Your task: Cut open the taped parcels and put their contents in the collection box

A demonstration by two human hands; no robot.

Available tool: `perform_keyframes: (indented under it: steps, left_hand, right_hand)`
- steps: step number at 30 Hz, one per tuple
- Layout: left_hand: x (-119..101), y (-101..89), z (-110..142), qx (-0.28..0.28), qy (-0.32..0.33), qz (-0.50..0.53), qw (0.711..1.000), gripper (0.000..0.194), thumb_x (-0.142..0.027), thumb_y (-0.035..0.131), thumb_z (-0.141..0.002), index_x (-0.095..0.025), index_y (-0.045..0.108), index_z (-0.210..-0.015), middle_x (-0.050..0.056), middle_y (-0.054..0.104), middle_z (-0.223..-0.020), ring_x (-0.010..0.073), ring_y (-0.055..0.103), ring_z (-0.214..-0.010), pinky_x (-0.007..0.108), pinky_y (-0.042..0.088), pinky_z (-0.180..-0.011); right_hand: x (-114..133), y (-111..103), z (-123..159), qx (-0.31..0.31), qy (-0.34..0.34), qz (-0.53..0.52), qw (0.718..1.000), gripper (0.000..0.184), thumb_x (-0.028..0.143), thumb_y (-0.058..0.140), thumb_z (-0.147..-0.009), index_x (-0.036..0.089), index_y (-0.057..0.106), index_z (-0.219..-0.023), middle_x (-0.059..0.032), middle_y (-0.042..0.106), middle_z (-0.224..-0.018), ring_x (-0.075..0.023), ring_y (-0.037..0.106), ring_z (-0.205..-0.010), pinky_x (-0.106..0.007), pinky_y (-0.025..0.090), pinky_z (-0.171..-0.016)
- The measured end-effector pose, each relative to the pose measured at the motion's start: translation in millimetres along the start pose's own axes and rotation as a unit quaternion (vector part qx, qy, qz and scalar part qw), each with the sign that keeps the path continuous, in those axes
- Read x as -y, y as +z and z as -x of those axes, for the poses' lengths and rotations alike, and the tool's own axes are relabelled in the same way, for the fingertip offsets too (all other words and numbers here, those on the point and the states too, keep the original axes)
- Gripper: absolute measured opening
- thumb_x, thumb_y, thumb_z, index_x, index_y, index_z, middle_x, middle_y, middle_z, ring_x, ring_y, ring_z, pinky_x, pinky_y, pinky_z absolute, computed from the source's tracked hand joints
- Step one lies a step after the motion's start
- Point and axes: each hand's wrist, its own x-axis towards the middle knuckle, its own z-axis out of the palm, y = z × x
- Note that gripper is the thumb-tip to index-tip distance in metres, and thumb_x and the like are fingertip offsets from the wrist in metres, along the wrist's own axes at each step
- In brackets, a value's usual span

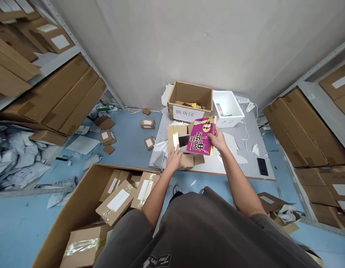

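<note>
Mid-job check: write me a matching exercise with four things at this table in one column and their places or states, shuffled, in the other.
Things
1. purple book
2. white bin
3. phone
4. small open box

Places or states
A. lying near the right end of the tabletop
B. flaps spread, touched by the left hand
C. held in the right hand
D. just right of the larger carton

Pairs: 1-C, 2-D, 3-A, 4-B

From the open carton (pixel 199 159) on the desk (pixel 252 167), a brown box (pixel 192 92) blocks twelve o'clock, a white bin (pixel 231 122) one o'clock, leaving room at six between the forearms (pixel 241 182).
</note>
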Motion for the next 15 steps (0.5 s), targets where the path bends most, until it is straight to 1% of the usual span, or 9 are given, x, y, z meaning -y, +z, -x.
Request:
perform_keyframes:
  steps: [3, 5, 7, 11, 13, 15]
  left_hand:
    - [10.0, -13.1, -4.1, 0.023, -0.014, -0.015, 1.000, 0.081, -0.038, 0.107, -0.058, -0.025, 0.063, -0.125, 0.016, 0.014, -0.184, 0.0455, 0.018, -0.168, 0.059, 0.035, -0.130]
    - [16.5, -20.3, -7.3, 0.040, -0.022, -0.019, 0.999, 0.079, -0.036, 0.106, -0.058, -0.024, 0.062, -0.122, 0.015, 0.011, -0.184, 0.0454, 0.017, -0.168, 0.057, 0.037, -0.130]
    - [21.3, -26.3, -10.0, 0.048, -0.034, -0.025, 0.998, 0.077, -0.035, 0.105, -0.059, -0.024, 0.060, -0.121, 0.015, 0.011, -0.184, 0.0439, 0.019, -0.168, 0.055, 0.041, -0.127]
    - [27.4, -38.6, -14.8, 0.050, -0.056, -0.042, 0.996, 0.074, -0.038, 0.103, -0.062, -0.025, 0.060, -0.120, 0.013, 0.012, -0.184, 0.0388, 0.030, -0.165, 0.048, 0.046, -0.123]
    - [31.0, -46.1, -18.1, 0.049, -0.069, -0.057, 0.995, 0.072, -0.037, 0.102, -0.063, -0.025, 0.061, -0.120, 0.013, 0.012, -0.184, 0.0375, 0.033, -0.164, 0.046, 0.046, -0.123]
    - [35.7, -53.7, -21.9, 0.049, -0.086, -0.071, 0.993, 0.069, -0.036, 0.100, -0.065, -0.025, 0.062, -0.121, 0.013, 0.011, -0.185, 0.0373, 0.033, -0.164, 0.045, 0.047, -0.122]
  right_hand:
    - [-0.5, -25.1, 12.8, -0.028, -0.006, -0.119, 0.992, 0.067, 0.034, 0.068, -0.085, 0.026, 0.056, -0.150, -0.0088, 0.077, -0.132, -0.0328, 0.075, -0.114, -0.050, 0.066, -0.096]
    - [0.4, -45.2, 21.8, -0.041, -0.013, -0.163, 0.986, 0.067, 0.036, 0.072, -0.084, 0.026, 0.057, -0.149, -0.0084, 0.078, -0.128, -0.0322, 0.076, -0.112, -0.048, 0.066, -0.095]
    - [1.2, -66.5, 31.1, -0.052, -0.012, -0.190, 0.980, 0.067, 0.039, 0.076, -0.083, 0.026, 0.059, -0.147, -0.0083, 0.079, -0.125, -0.0319, 0.077, -0.109, -0.047, 0.066, -0.093]
    - [-4.5, -103.7, 49.8, -0.057, -0.001, -0.219, 0.974, 0.067, 0.042, 0.082, -0.080, 0.027, 0.062, -0.143, -0.0076, 0.080, -0.123, -0.0313, 0.077, -0.108, -0.046, 0.067, -0.092]
    - [-14.1, -117.3, 59.0, -0.054, 0.002, -0.230, 0.972, 0.069, 0.044, 0.083, -0.079, 0.028, 0.063, -0.143, -0.0070, 0.080, -0.123, -0.0306, 0.077, -0.109, -0.045, 0.066, -0.094]
    - [-28.9, -128.2, 67.9, -0.052, 0.012, -0.246, 0.968, 0.072, 0.046, 0.085, -0.078, 0.029, 0.062, -0.145, -0.0069, 0.080, -0.125, -0.0304, 0.077, -0.110, -0.045, 0.066, -0.095]
